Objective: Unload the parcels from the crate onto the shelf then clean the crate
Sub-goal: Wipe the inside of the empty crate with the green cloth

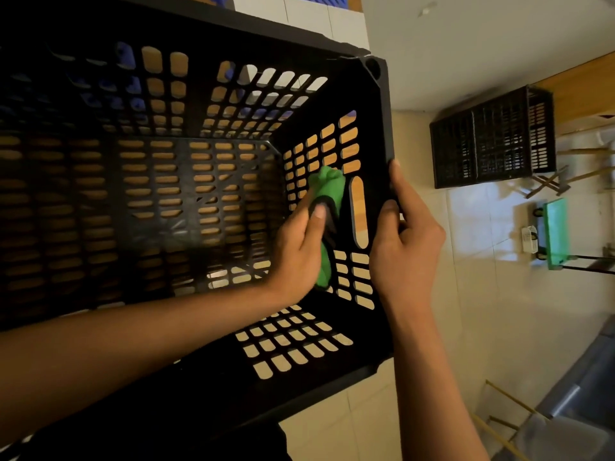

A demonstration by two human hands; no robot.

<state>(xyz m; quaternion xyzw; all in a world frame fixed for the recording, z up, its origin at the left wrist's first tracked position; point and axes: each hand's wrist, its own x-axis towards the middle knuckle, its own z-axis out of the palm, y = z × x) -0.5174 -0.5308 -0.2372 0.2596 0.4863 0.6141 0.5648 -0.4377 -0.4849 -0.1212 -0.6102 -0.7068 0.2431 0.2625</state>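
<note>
Inside crate (382, 128), left hand (299, 247) pressing green cloth (327, 194), right hand (406, 241) gripping rim

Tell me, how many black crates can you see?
2. One big black crate is right under the hands, being wiped inside with a green cloth. Another crate sits farther off on the floor. More could be out of view.

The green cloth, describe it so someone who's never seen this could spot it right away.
Find the big black slotted crate filling the view, then its right inner wall beside the long handle slot. The left hand presses the green cloth there. It is the only bright green thing inside the crate.
</note>
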